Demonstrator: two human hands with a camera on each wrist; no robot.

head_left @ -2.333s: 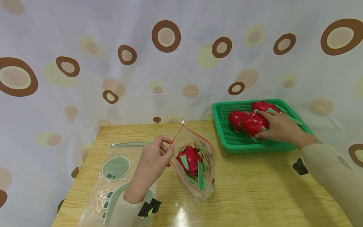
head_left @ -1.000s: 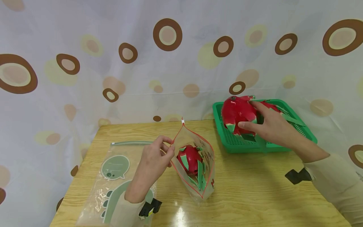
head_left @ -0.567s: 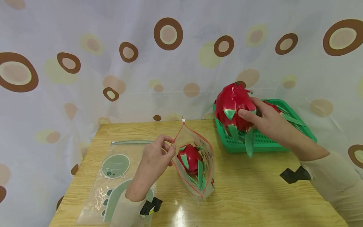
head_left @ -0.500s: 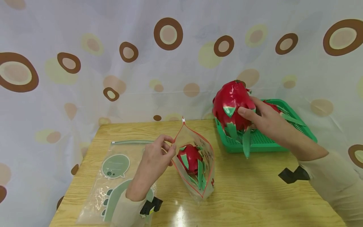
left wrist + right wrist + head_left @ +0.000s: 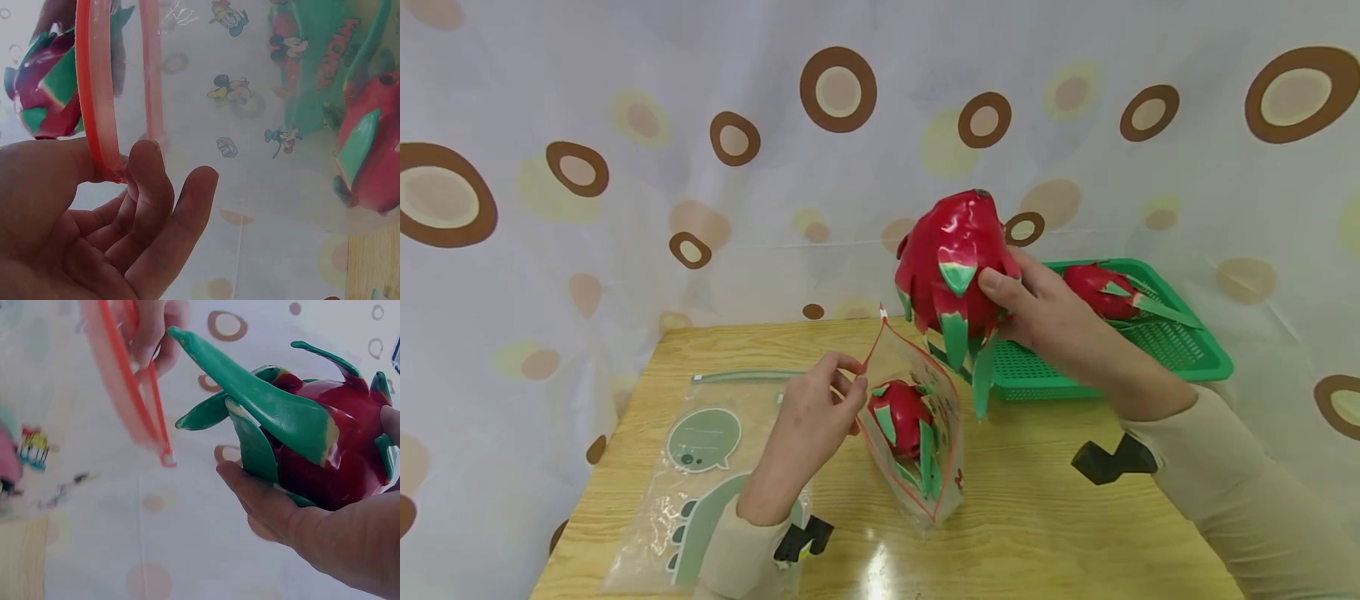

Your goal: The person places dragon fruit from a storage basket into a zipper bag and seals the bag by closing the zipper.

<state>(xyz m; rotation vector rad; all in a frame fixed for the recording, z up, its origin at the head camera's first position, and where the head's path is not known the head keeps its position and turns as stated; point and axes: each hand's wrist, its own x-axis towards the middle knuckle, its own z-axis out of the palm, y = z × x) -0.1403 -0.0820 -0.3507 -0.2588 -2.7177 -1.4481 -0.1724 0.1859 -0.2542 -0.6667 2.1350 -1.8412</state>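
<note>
My left hand point(image 5: 816, 417) pinches the red-edged mouth of a clear zip bag point(image 5: 951, 450) between thumb and fingers. The bag gapes wide, and one red dragon fruit point(image 5: 901, 417) with green scales sits inside it. Mickey-style cartoon prints show on the bag's wall in the left wrist view. Above and right of the mouth, my right hand point(image 5: 1052, 321) grips a second dragon fruit point(image 5: 951, 258), its long green tips hanging down. In the right wrist view this held dragon fruit point(image 5: 337, 444) lies in the curled fingers, apart from the bag's red rim point(image 5: 125, 381).
A green plastic basket point(image 5: 1217, 362) at the back right holds another dragon fruit point(image 5: 1101, 290). Flat on the table's left lies a second zip bag point(image 5: 647, 517) with a green dinosaur print. Behind the wooden table point(image 5: 1037, 517) hangs a patterned curtain point(image 5: 895, 167).
My right hand has lifted a dragon fruit out of the green basket and carried it left, toward the bag's mouth. The left hand keeps its pinch on the bag's edge, almost still.
</note>
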